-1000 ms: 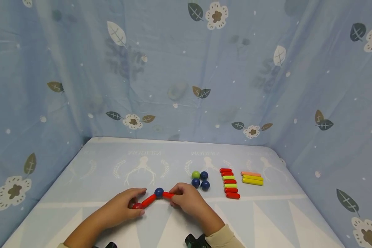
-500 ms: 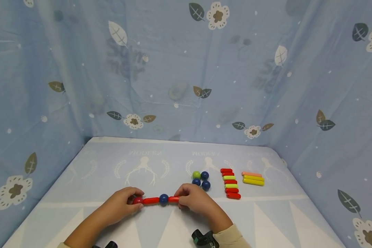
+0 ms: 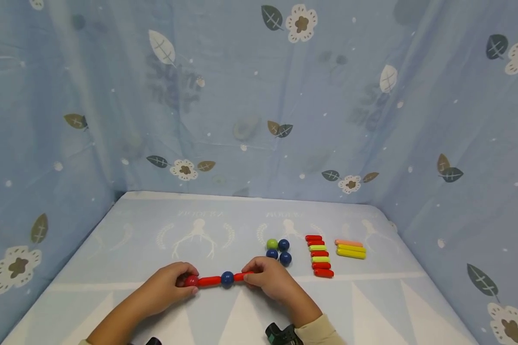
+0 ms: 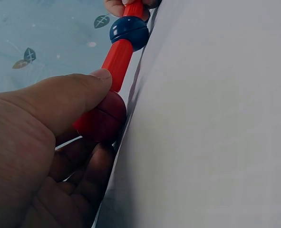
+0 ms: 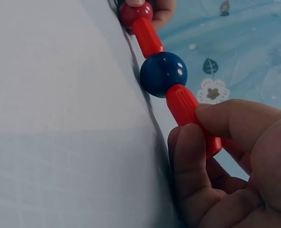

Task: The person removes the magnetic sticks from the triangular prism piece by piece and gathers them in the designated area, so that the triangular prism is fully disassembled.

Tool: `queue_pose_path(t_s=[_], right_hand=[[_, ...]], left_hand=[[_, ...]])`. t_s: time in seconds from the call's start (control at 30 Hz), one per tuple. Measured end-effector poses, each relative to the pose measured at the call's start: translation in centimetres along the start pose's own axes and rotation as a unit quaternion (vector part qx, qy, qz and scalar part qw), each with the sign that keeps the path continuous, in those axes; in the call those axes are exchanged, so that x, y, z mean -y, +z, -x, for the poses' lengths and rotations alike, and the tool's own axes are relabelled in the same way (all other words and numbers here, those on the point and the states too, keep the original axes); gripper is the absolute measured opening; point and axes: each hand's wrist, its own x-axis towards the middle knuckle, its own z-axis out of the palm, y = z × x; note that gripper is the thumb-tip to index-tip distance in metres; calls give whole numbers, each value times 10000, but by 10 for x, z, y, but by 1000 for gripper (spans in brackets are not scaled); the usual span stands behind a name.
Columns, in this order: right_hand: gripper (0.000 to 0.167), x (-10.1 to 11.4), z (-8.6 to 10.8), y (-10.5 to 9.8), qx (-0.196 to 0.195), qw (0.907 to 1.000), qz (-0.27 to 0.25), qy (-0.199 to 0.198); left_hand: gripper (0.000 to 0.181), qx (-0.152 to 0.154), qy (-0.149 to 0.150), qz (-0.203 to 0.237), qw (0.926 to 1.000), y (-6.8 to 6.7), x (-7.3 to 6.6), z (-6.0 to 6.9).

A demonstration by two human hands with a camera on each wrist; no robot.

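A straight chain lies between my hands: a dark red ball (image 3: 191, 281), a red rod (image 3: 209, 281), a blue ball (image 3: 227, 279) and a second red rod (image 5: 182, 105), joined end to end. My left hand (image 3: 171, 286) grips the dark red ball between thumb and fingers at the chain's left end. With thumb and fingertips my right hand (image 3: 266, 278) pinches the second red rod, whose far end shows past the thumb in the right wrist view. Both hands are low over the patterned table covering (image 3: 147, 220).
Beyond my right hand sit a green ball (image 3: 272, 244) and several blue balls (image 3: 285, 259). Farther right lies a column of short red and lime rods (image 3: 321, 265), then longer yellow rods (image 3: 351, 254) and a salmon rod (image 3: 348, 243). Patterned curtain (image 3: 250, 96) closes off the back and sides.
The chain was bent upward at the blue ball; it has straightened out. My right hand has shifted right and slightly down with its rod. My left hand keeps its hold on the dark red ball.
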Motion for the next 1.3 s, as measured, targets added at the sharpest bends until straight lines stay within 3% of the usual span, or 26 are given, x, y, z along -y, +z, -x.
queue_pose_path(t_s=[0.77,1.3], right_hand=[[9,4,-1,-4,113,9955,907,-241],[12,-11,12,-15,298,9971,699,2]], left_hand=[[31,112,71,110,9999,-2,4,-7],[30,186,63,141,9997,-1,2,0]])
